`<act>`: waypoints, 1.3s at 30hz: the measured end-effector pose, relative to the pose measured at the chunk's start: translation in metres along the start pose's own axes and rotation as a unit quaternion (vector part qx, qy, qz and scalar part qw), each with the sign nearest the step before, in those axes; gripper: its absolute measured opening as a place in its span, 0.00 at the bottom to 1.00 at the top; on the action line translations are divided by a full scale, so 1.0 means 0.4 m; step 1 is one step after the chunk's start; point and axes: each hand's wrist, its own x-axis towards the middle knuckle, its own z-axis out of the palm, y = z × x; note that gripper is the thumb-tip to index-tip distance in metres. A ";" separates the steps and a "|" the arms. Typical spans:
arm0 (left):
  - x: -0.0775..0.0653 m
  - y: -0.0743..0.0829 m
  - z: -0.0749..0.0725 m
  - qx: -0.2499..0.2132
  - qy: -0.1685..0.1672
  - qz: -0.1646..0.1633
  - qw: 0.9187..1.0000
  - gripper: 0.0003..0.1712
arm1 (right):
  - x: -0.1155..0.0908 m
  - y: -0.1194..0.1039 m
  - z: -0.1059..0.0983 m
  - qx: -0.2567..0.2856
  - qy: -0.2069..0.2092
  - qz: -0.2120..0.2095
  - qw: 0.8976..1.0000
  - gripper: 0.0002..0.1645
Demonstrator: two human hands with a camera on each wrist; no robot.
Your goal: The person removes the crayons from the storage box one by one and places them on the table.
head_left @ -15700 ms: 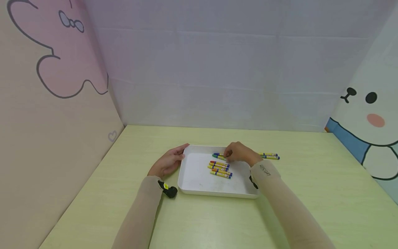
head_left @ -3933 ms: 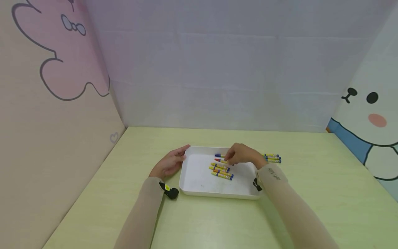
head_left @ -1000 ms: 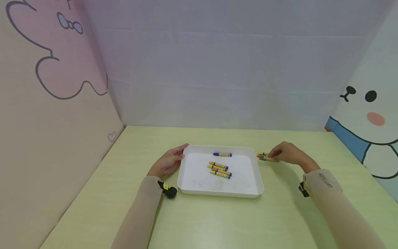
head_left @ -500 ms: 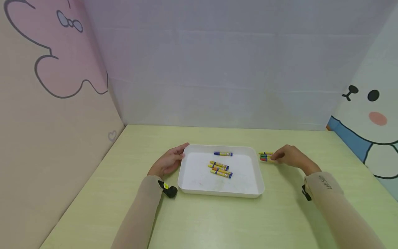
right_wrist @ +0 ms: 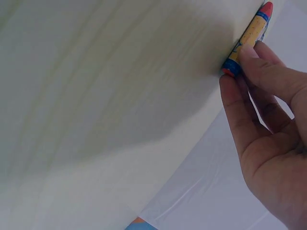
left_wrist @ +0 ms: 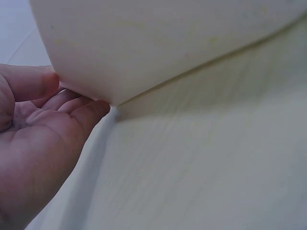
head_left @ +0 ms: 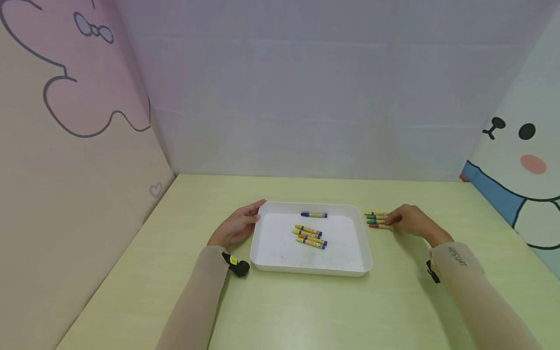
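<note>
My left hand [head_left: 236, 226] holds the left edge of a white tray [head_left: 280, 258], thumb at the rim; the left wrist view shows the fingertips against its outer wall. On the table beyond the tray's right side, my right hand [head_left: 411, 221] pinches a red crayon [right_wrist: 250, 37] between thumb and fingers. This crayon forms the near end of a row with green crayons [head_left: 373, 222] and a yellow crayon [head_left: 375, 213], their right ends partly hidden by the hand. A blue crayon [head_left: 314, 215] lies in the tray behind a loose group of yellow crayons [head_left: 308, 230] and an orange crayon [head_left: 312, 239].
Around the tray spreads a pale wooden table [head_left: 288, 311]. A hanging white sheet [head_left: 315, 112] closes off the back, with printed panels at the left [head_left: 100, 194] and right [head_left: 533, 204].
From the tray, my right hand has carried the red crayon to the table and shifted it toward the near end of the row. The left hand has stayed at the tray's edge.
</note>
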 end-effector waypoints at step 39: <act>0.002 -0.001 -0.005 -0.006 -0.009 0.000 1.000 0.35 | -0.008 -0.012 -0.015 0.023 -0.005 0.004 1.000 0.07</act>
